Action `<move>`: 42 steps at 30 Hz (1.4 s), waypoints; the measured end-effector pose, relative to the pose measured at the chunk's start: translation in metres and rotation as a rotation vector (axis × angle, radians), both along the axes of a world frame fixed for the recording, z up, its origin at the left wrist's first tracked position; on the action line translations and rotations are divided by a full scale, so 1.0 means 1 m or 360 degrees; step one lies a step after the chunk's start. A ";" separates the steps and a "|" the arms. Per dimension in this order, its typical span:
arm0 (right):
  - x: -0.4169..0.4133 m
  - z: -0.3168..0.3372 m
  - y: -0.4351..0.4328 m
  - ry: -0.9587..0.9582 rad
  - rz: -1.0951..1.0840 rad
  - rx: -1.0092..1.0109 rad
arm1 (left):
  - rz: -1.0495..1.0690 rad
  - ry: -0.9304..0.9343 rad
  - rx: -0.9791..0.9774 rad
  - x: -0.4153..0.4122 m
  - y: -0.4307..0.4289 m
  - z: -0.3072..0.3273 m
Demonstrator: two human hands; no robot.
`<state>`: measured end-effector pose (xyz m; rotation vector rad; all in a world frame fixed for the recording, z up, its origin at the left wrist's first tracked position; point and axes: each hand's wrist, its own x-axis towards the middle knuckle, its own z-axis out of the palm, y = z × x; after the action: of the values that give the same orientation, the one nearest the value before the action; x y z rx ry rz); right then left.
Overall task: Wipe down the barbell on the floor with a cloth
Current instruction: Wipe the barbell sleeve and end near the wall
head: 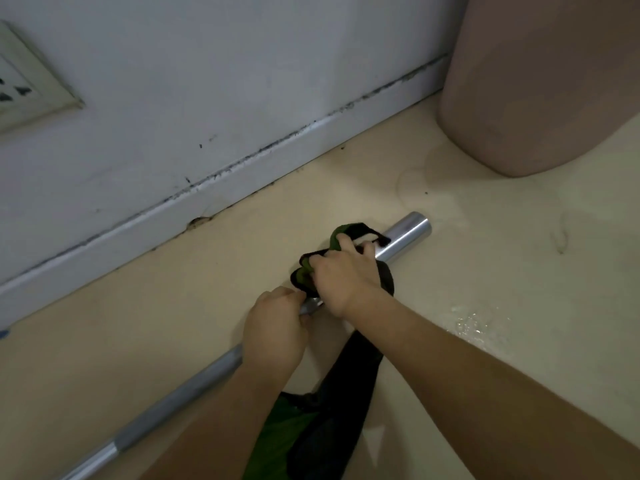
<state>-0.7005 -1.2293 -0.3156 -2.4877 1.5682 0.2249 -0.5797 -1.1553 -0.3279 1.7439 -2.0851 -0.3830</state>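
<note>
While the barbell (194, 388) lies on the floor slantwise to the skirting board (173, 216), its sleeve end (407, 233) pointing toward the far right corner where a pink bin (540, 84) stands, both hands are on it. The right hand (341, 275) has its fingers curled over a bunched green-and-black cloth (332, 237), pressing it round the bar where the shaft meets the sleeve. The left hand (273, 327) is closed round the bare shaft just beside it, seemingly steadying it.

The likeliest trouble is rolling: the bar is round, shows no plates, and a hard rub across it could send it toward the skirting board if the left hand's grip loosens. Fingers wrapped under the shaft could be nipped against the floor.

A loop of the cloth stands clear of the sleeve, and a long tail runs back toward the person. Either could snag or drag on the floor. A glistening, apparently wet patch (478, 323) lies to the right; the tail could pick up moisture there and smear the steel.

A stroke carried too far would slip the cloth off the open sleeve end.
</note>
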 end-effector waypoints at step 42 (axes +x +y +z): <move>0.017 -0.027 0.030 -0.1405 -0.0916 0.0279 | 0.0343 -0.0615 0.0201 0.020 -0.044 0.011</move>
<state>-0.6836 -1.1996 -0.3424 -1.5240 1.6196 -0.6842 -0.5601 -1.1995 -0.3170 2.2407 -2.1273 -0.1220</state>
